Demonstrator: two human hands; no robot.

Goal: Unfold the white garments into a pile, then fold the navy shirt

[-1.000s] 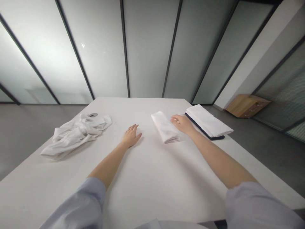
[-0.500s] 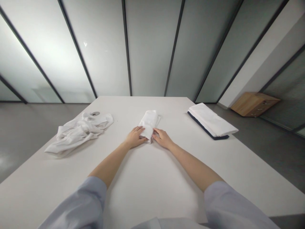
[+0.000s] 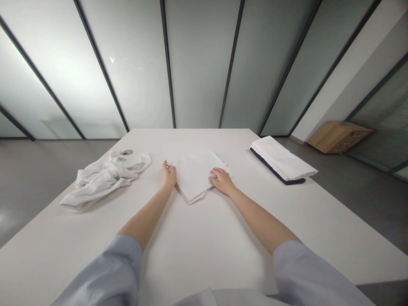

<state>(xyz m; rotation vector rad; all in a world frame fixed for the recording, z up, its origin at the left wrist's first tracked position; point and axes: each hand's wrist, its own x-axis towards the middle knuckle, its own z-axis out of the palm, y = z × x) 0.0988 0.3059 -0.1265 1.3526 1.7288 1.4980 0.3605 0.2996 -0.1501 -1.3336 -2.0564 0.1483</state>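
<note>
Your left hand [image 3: 168, 176] narrow, pinching corner of white cloth [image 3: 196, 174]; right hand [image 3: 222, 180] open, resting on it. Navy-edged folded stack [image 3: 282, 159] further right on counter [image 3: 204, 238].

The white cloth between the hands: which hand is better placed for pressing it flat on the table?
Probably the right hand: it rests on top of the white cloth. The left hand stands upright at the cloth's left edge, mostly off it.
</note>
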